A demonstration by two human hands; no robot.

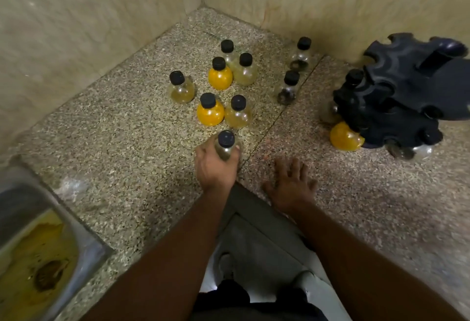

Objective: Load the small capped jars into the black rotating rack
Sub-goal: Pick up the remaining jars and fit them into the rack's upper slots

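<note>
My left hand grips a small clear jar with a black cap near the middle of the speckled counter. My right hand lies flat and open on the counter, holding nothing. Beyond my left hand stand several black-capped jars: two filled with yellow powder, the others pale or clear. Two dark-bottomed jars stand further right. The black rotating rack sits at the right by the wall, with a yellow jar and other jars hanging in its lower slots.
Tiled walls meet in a corner behind the jars. A steel sink with yellow residue lies at the lower left. The counter edge runs between my arms, with floor and my shoes below.
</note>
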